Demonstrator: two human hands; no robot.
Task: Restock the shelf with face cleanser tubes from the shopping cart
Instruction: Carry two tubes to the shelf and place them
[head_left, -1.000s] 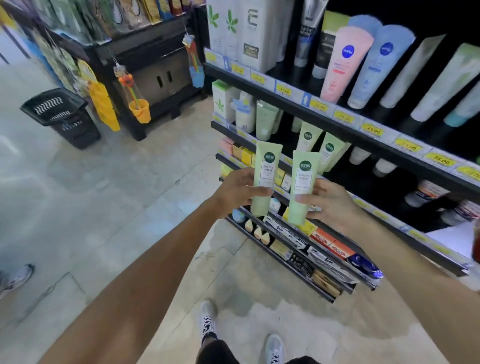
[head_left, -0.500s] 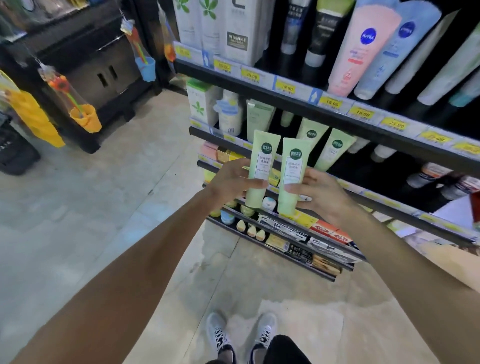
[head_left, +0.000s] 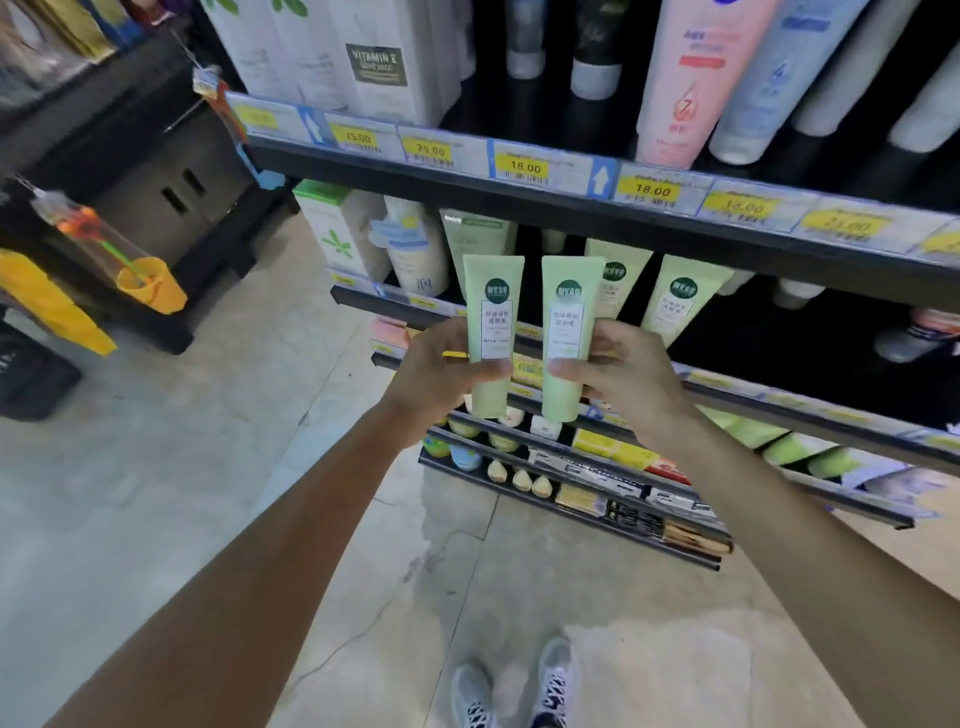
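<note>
Tubes upright, labels out: left hand (head_left: 441, 371) grips left tube (head_left: 491, 332), right hand (head_left: 626, 376) grips right tube (head_left: 569, 338), probably for shelf (head_left: 779, 410) facing.

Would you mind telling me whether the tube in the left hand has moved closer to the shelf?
Yes. The left-hand tube has come toward the matching tubes on the second shelf.

Two upright pale-green tubes (head_left: 491, 332), seemingly identical
</note>
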